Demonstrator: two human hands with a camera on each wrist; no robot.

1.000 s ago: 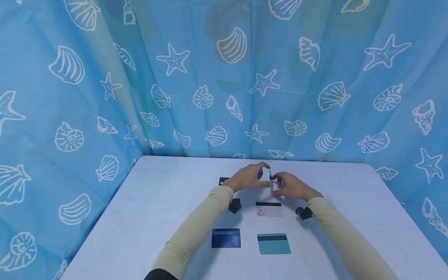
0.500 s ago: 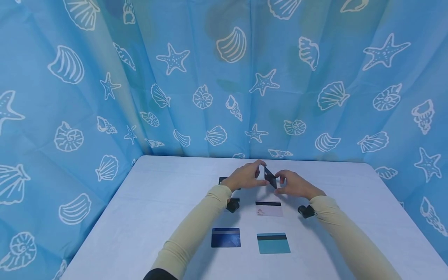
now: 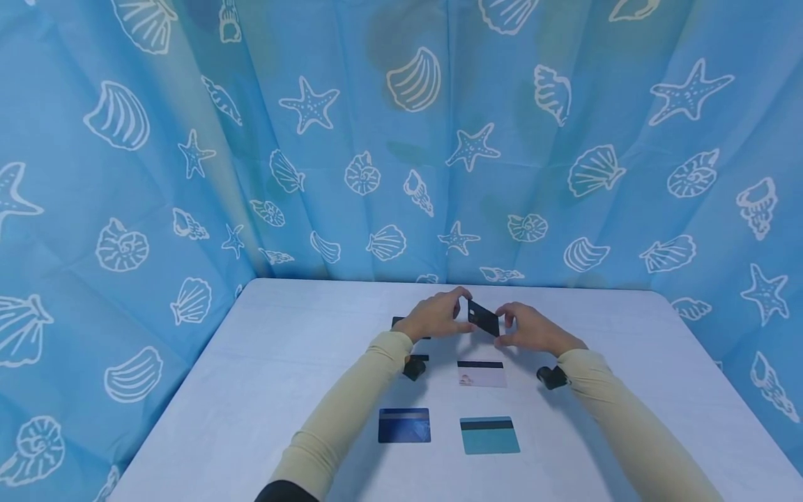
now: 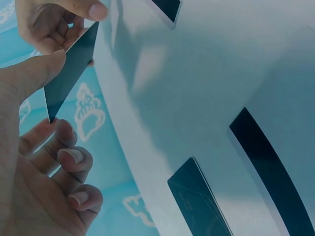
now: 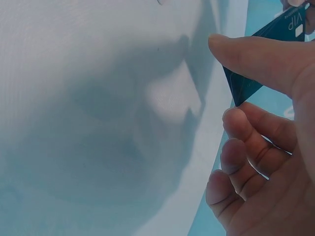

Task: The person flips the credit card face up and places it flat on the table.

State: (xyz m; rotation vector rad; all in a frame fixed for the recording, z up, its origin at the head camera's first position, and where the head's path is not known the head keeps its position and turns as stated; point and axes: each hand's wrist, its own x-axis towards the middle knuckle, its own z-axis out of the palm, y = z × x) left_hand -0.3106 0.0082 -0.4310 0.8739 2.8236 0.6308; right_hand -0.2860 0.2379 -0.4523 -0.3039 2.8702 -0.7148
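Note:
A dark bank card point(image 3: 483, 317) is raised off the table, its chip side facing the head camera. My left hand point(image 3: 439, 315) pinches its left end between thumb and index finger. At the other end, my right hand point(image 3: 530, 329) pinches it by the corners. The right wrist view shows "VIP" lettering and a pale chip on the card point(image 5: 275, 32); the left wrist view shows its plain dark back point(image 4: 74, 73). The remaining fingers of both hands are loosely curled, touching nothing.
On the white table point(image 3: 251, 390) lie a pale striped card point(image 3: 482, 376), a blue card point(image 3: 404, 425) and a teal card point(image 3: 490, 436). Two more cards are partly hidden by my left arm, one of them dark point(image 4: 197, 201). A shell-patterned curtain point(image 3: 376, 139) hangs behind.
The dark card has turned from edge-on to showing its chip face to the head camera. My hands have moved slightly apart with it; the cards on the table stay put.

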